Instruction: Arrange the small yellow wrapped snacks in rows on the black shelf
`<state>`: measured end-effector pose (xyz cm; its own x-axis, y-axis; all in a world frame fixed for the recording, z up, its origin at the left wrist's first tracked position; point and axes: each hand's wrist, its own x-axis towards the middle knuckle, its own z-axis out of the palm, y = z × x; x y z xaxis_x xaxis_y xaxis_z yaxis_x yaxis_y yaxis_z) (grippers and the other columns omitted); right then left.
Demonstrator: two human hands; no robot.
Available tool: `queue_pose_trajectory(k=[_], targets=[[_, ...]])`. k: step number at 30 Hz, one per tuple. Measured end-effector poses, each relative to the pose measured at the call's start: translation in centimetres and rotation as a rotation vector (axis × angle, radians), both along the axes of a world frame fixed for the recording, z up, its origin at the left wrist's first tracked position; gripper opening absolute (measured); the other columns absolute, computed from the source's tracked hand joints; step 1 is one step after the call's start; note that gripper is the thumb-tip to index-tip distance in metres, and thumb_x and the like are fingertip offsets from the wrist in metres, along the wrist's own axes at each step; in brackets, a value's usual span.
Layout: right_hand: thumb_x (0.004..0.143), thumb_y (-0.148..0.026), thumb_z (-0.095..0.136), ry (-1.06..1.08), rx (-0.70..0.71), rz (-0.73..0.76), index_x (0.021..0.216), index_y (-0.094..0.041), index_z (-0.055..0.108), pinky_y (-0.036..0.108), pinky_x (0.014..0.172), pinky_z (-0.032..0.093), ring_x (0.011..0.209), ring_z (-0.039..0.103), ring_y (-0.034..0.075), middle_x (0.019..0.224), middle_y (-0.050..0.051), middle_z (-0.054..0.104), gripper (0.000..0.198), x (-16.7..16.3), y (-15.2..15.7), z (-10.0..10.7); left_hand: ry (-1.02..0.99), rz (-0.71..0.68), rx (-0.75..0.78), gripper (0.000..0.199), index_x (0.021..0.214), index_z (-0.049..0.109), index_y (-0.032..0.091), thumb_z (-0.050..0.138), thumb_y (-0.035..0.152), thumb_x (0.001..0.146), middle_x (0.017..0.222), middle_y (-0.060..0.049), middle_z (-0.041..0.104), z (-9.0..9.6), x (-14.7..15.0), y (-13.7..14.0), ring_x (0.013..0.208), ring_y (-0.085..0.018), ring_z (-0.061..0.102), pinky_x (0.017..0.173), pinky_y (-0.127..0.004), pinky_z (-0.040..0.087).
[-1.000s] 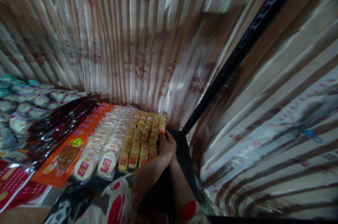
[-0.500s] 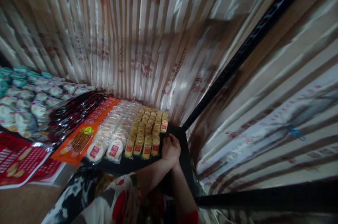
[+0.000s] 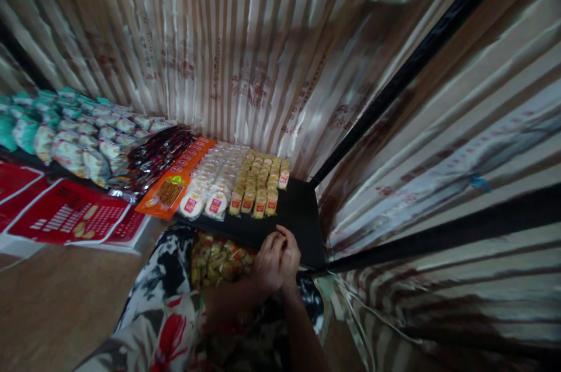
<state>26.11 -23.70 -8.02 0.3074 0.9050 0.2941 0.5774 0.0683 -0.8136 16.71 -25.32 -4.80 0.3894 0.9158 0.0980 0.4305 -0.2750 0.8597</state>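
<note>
My left hand [image 3: 268, 261] and my right hand [image 3: 290, 256] are pressed together over the front edge of a black shelf [image 3: 298, 208]. Both have curled fingers, and whatever lies between them is hidden. Just beyond them stand several rows of small yellow wrapped snacks [image 3: 258, 182] with red and white labels. One short row at the right ends farther back than the others. Below the shelf edge, left of my hands, more yellow wrapped snacks [image 3: 219, 258] lie in a heap near my lap.
Round white crackers in clear wrap [image 3: 215, 204], an orange snack bag [image 3: 169, 191], dark shiny packets [image 3: 153, 156] and white-and-green packets [image 3: 87, 138] line the shelf leftward. Red printed boxes [image 3: 74, 214] stand below. A black post [image 3: 377, 91] and striped sheeting [image 3: 245, 51] enclose the shelf.
My hands have drawn back from beside the short yellow row to the shelf's front edge, staying together. The view has shifted, bringing the heap of yellow snacks below into sight.
</note>
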Motion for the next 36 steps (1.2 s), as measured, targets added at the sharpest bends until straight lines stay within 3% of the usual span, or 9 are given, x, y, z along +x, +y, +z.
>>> queue_pose_trajectory(k=[3, 10, 14, 18, 20, 23, 28, 33, 36], targets=[[0.075, -0.022, 0.035, 0.006, -0.019, 0.061, 0.099, -0.018, 0.063, 0.036, 0.090, 0.042, 0.096, 0.056, 0.020, 0.099, 0.007, 0.064, 0.037, -2.4, -2.7, -0.6, -0.039, 0.069, 0.031, 0.041, 0.123, 0.045, 0.014, 0.033, 0.032, 0.087, 0.126, -0.014, 0.044, -0.2, -2.7, -2.7, 0.117, -0.025, 0.042, 0.102, -0.040, 0.036], [0.075, -0.018, 0.037, 0.071, -0.158, 0.240, 0.096, -0.021, 0.064, 0.035, 0.094, 0.039, 0.096, 0.056, 0.019, 0.096, 0.005, 0.066, 0.035, -6.4, -6.2, -3.2, 0.039, 0.085, -0.097, 0.038, 0.113, 0.051, 0.014, 0.029, 0.034, 0.089, 0.121, -0.012, 0.050, -3.0, -7.2, -5.5, 0.114, -0.019, 0.045, 0.102, -0.032, 0.035], [0.075, -0.014, 0.034, 0.104, -0.367, 0.267, 0.092, -0.021, 0.066, 0.033, 0.094, 0.039, 0.097, 0.057, 0.019, 0.094, 0.006, 0.067, 0.037, -7.8, -5.8, -5.3, 0.161, 0.144, -0.283, 0.039, 0.110, 0.053, 0.013, 0.026, 0.033, 0.090, 0.112, -0.011, 0.056, -5.3, -8.1, -5.1, 0.106, -0.017, 0.051, 0.096, -0.030, 0.038], [0.077, -0.012, 0.036, 0.043, -0.530, 0.336, 0.094, -0.017, 0.066, 0.032, 0.090, 0.041, 0.095, 0.059, 0.019, 0.098, 0.010, 0.067, 0.034, -9.0, -4.9, -6.6, 0.416, 0.281, -0.369, 0.035, 0.108, 0.054, 0.015, 0.026, 0.023, 0.090, 0.111, -0.008, 0.059, -7.3, -8.8, -3.9, 0.106, -0.015, 0.052, 0.094, -0.026, 0.038], [0.076, -0.013, 0.040, 0.013, -0.591, 0.355, 0.094, -0.017, 0.065, 0.032, 0.091, 0.040, 0.096, 0.060, 0.020, 0.100, 0.011, 0.067, 0.031, -9.5, -4.5, -7.2, 0.532, 0.332, -0.355, 0.034, 0.108, 0.054, 0.013, 0.027, 0.018, 0.089, 0.113, -0.011, 0.058, -8.3, -9.6, -3.1, 0.108, -0.017, 0.051, 0.095, -0.027, 0.036], [0.076, -0.016, 0.044, 0.028, -0.648, 0.357, 0.095, -0.017, 0.065, 0.034, 0.090, 0.041, 0.098, 0.060, 0.022, 0.103, 0.012, 0.067, 0.029, -10.0, -4.3, -8.2, 0.735, 0.283, -0.279, 0.031, 0.108, 0.055, 0.011, 0.035, 0.012, 0.084, 0.116, -0.013, 0.056, -9.6, -11.3, -1.8, 0.112, -0.019, 0.048, 0.096, -0.027, 0.034], [0.075, -0.018, 0.042, 0.149, -0.686, 0.397, 0.097, -0.021, 0.065, 0.033, 0.088, 0.044, 0.097, 0.062, 0.020, 0.103, 0.008, 0.068, 0.032, -11.1, -4.1, -10.2, 0.898, 0.191, -0.275, 0.035, 0.108, 0.056, 0.010, 0.040, 0.004, 0.078, 0.114, -0.014, 0.057, -11.0, -12.5, -0.2, 0.111, -0.022, 0.049, 0.091, -0.031, 0.038], [0.072, -0.018, 0.040, 0.434, -0.567, 0.498, 0.106, -0.021, 0.062, 0.037, 0.098, 0.038, 0.107, 0.057, 0.019, 0.108, 0.006, 0.066, 0.041, -11.8, -4.1, -11.4, 0.971, 0.149, -0.300, 0.037, 0.109, 0.057, 0.007, 0.033, 0.004, 0.081, 0.109, -0.018, 0.058, -11.3, -11.7, 0.7, 0.109, -0.026, 0.050, 0.085, -0.034, 0.042], [0.073, -0.020, 0.040, 0.466, -0.536, 0.504, 0.106, -0.022, 0.063, 0.037, 0.099, 0.038, 0.105, 0.058, 0.018, 0.102, 0.005, 0.068, 0.040, -11.7, -4.2, -12.0, 0.987, 0.135, -0.326, 0.040, 0.113, 0.055, 0.008, 0.032, 0.004, 0.081, 0.112, -0.018, 0.056, -11.2, -11.7, 1.1, 0.107, -0.025, 0.051, 0.083, -0.034, 0.043]])
